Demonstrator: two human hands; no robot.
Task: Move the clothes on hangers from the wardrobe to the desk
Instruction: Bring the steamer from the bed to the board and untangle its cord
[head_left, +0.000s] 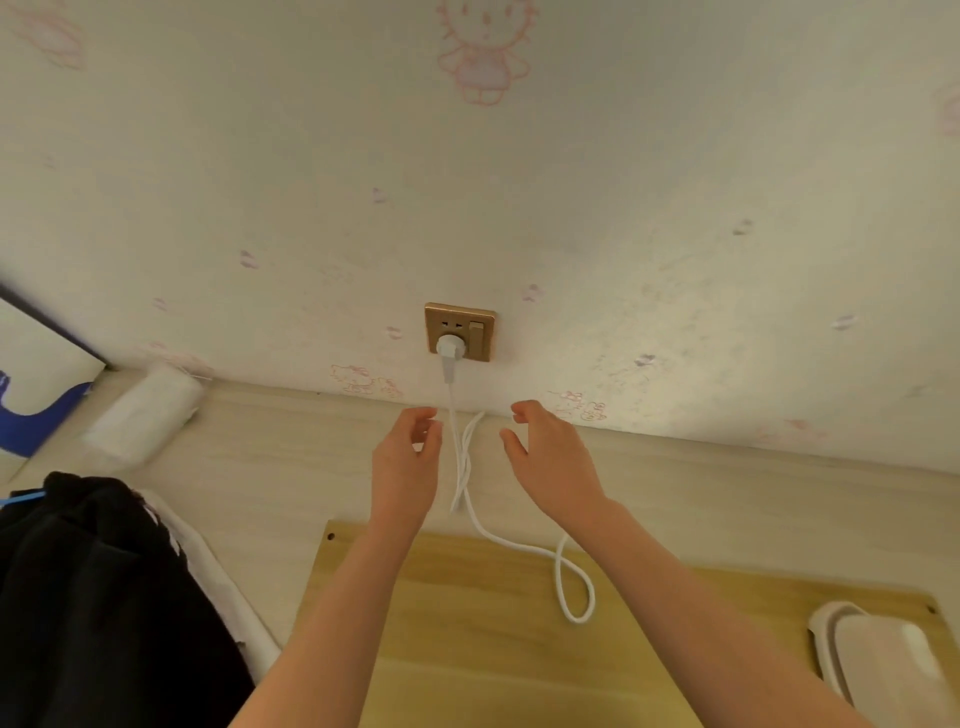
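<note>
both hands are held empty over the desk: the left hand and the right hand are open with loosely curled fingers, one on each side of a white cable that hangs from a plug in the wall socket. nothing is gripped. a carry seems to be finished, or the cable is about to be cleared aside; next, a return to the wardrobe would be called for. dark clothes are heaped at the desk's left edge, a blue hanger tip showing beside pale fabric.

Cable between hands; clothes left
</note>
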